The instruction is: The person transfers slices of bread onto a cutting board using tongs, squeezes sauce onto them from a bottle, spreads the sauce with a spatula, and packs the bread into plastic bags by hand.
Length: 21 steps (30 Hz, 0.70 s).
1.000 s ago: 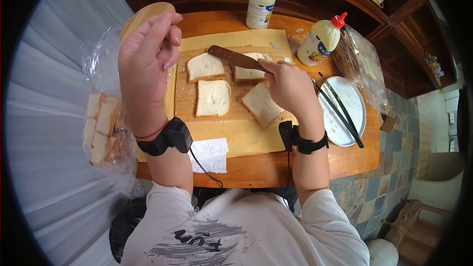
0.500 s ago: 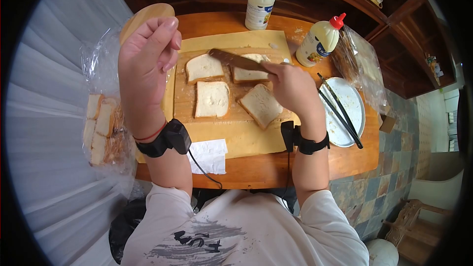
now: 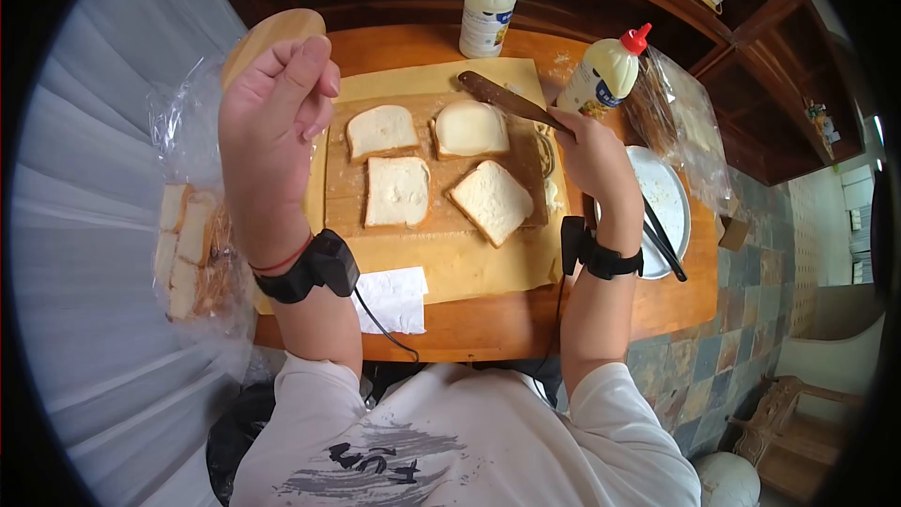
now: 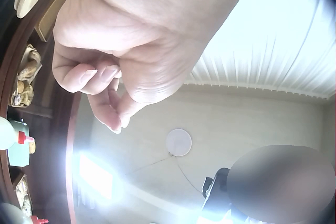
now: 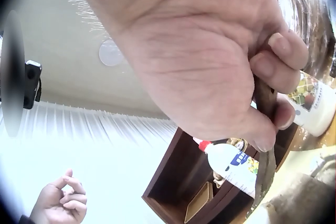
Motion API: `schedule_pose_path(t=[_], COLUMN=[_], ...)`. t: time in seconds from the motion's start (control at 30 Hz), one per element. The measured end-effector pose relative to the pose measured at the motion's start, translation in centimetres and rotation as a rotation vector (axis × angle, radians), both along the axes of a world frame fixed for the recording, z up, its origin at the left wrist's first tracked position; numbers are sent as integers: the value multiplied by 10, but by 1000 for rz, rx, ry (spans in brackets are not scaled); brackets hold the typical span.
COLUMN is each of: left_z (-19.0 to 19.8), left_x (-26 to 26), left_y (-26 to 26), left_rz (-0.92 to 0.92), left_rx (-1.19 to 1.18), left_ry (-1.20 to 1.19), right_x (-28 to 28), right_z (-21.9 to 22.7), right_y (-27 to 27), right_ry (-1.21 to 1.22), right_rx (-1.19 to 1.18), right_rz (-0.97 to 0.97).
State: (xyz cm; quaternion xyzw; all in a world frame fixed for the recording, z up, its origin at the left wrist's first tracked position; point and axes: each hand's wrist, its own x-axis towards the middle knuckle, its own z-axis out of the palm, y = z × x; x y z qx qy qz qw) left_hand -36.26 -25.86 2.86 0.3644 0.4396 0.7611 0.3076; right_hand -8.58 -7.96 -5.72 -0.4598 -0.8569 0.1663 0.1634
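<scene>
My right hand (image 3: 596, 160) grips the handle of a brown spreading knife (image 3: 507, 99), its blade over the far edge of the upper right bread slice (image 3: 471, 130). In the right wrist view, fingers and thumb wrap the knife (image 5: 266, 171). White spread coats that slice. Three more slices lie on the wooden board (image 3: 344, 197): upper left (image 3: 382, 130), lower left (image 3: 398, 190) and a turned one (image 3: 492, 202) at lower right. My left hand (image 3: 274, 113) is raised left of the board with fingers loosely curled, holding nothing; the left wrist view shows its thumb meeting a fingertip.
Two red-capped squeeze bottles stand behind, one at the back (image 3: 488, 14) and one at the right (image 3: 603, 75). A white plate (image 3: 671, 192) with black chopsticks (image 3: 664, 249) lies right. Bagged bread (image 3: 192, 244) is at left. Paper (image 3: 392, 299) lies in front.
My right hand has swung the knife right and away, from across the two far slices to the upper right slice's far edge, uncovering its spread top. My left hand stays raised.
</scene>
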Motion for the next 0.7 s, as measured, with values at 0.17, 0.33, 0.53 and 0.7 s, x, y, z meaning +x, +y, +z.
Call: schedule_pose_path(t=[0.17,0.33,0.53,0.7], left_z=[1,2,1,1], left_x=[2,4,0,0], left_y=[-1,1,0,-1], left_rz=[44,25,-5,-3], left_rx=[-32,-37,-5,0], left_ry=[33,60,39,48], right_x=[2,4,2,1], right_z=[-2,-10,-17,-22], right_y=[2,7,8,9], right_ry=[-49,-27,-189,-249], right_rx=[-48,-82,-164,-131], right_rz=[-65,-68,-89,-82])
